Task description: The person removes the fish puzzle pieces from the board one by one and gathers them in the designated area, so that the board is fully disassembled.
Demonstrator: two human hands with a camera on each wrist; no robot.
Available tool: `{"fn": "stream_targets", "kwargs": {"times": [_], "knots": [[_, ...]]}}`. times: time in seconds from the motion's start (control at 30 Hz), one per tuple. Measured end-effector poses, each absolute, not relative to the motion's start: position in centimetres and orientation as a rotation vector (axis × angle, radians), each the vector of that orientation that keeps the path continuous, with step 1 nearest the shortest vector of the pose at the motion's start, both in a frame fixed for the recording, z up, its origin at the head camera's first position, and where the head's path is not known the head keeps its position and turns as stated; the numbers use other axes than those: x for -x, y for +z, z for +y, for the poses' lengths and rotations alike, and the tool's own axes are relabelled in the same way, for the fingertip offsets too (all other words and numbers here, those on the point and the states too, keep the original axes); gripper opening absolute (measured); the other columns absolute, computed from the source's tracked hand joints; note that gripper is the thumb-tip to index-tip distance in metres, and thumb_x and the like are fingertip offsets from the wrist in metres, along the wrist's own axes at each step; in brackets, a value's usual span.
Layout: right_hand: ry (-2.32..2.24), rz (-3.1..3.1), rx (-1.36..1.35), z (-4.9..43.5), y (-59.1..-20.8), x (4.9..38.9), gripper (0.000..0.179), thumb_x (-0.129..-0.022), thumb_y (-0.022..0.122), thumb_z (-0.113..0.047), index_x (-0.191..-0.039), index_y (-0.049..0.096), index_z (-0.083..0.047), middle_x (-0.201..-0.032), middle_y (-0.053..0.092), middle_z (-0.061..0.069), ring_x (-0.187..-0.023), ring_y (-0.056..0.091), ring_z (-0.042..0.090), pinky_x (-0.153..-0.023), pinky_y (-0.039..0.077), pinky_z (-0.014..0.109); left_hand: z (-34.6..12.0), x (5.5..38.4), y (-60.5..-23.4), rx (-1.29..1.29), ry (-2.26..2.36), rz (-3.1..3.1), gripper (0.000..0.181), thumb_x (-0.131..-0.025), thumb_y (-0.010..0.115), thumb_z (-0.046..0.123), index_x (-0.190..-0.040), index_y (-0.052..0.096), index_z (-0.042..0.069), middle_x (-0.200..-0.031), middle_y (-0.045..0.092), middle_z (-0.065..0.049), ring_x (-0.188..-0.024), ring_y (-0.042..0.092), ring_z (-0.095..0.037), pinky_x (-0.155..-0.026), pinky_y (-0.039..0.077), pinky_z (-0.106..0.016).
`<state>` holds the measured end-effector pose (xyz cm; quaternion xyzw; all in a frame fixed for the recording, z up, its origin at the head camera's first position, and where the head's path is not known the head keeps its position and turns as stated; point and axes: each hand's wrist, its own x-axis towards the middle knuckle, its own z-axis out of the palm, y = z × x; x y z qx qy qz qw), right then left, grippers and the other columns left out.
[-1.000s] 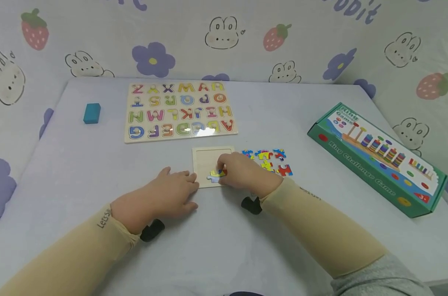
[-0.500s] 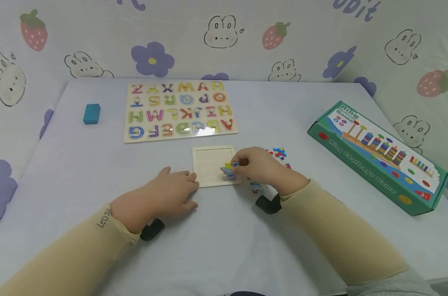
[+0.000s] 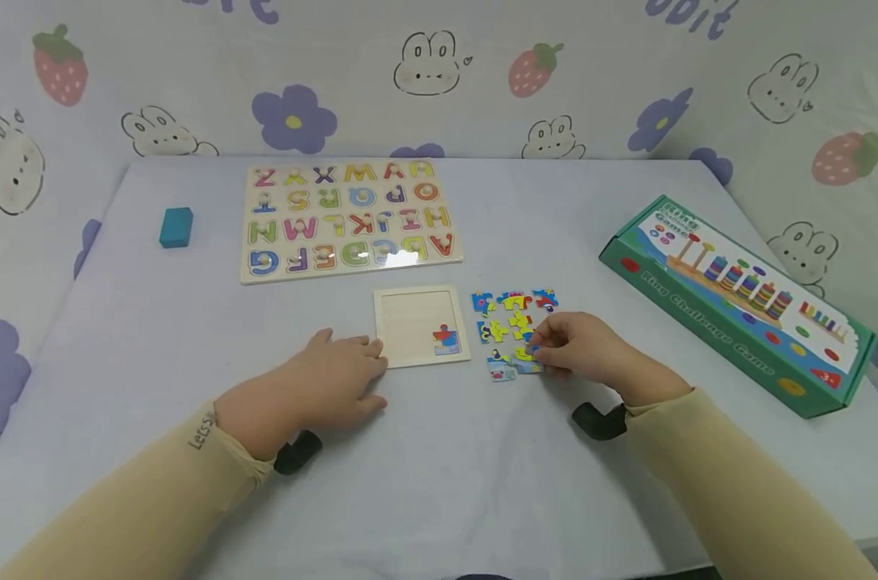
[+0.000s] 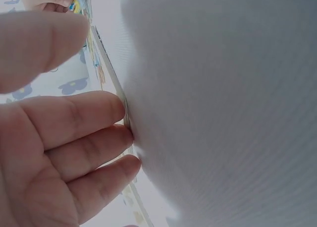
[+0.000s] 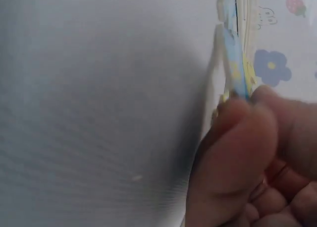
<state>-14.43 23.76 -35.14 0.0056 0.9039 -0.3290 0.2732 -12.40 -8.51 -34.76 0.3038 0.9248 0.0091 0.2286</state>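
Observation:
My left hand (image 3: 330,374) lies flat with fingers spread, its fingertips at the left edge of a small square wooden puzzle tray (image 3: 464,324). A red and blue puzzle piece (image 3: 445,339) sits in the tray's lower right corner. Just right of the tray, several colourful jigsaw pieces (image 3: 498,331) lie in loose rows. Over their lower right, my right hand (image 3: 582,351) pinches a blue and yellow puzzle piece (image 5: 235,63) between thumb and index finger, as the right wrist view shows. Part of that piece is hidden by the fingers (image 5: 233,142).
Behind the tray lies a wooden alphabet board (image 3: 352,216) with knobbed letters. A teal block (image 3: 176,227) is at the back left. The green game box (image 3: 736,306) stands slanted on the right. Patterned cloth (image 3: 482,121) hangs behind the table.
My right hand has set the red and blue puzzle piece in the tray's lower right corner, let go, and moved right to another piece. The left hand has stayed put.

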Motion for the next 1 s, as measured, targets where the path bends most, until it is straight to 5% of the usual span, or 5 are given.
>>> {"fn": "stream_targets", "kwargs": {"times": [0.67,1.0], "knots": [[-0.654,2.589,-0.001,23.5,-34.3,14.0,0.019,-0.091,0.064,-0.020,-0.106,0.065,-0.008,-0.088,0.059,0.006,-0.069,0.054,0.016,-0.062,0.046,0.025,-8.5,12.3,-34.9,-0.851,0.053,2.560,0.055,-0.093,0.060,0.040,-0.138,0.054,0.009,-0.150,0.045,-0.011,-0.142,0.037,-0.029,-0.113,0.023,-0.064],[-0.603,2.642,0.245,17.8,-32.8,15.3,0.013,-0.090,0.064,-0.022,-0.098,0.069,-0.012,-0.081,0.058,0.002,-0.077,0.053,0.017,-0.064,0.043,0.026,-8.5,12.4,-34.9,-0.830,0.057,2.568,0.056,-0.092,0.060,0.040,-0.138,0.054,0.009,-0.149,0.046,-0.011,-0.142,0.036,-0.030,-0.113,0.022,-0.064]]}}
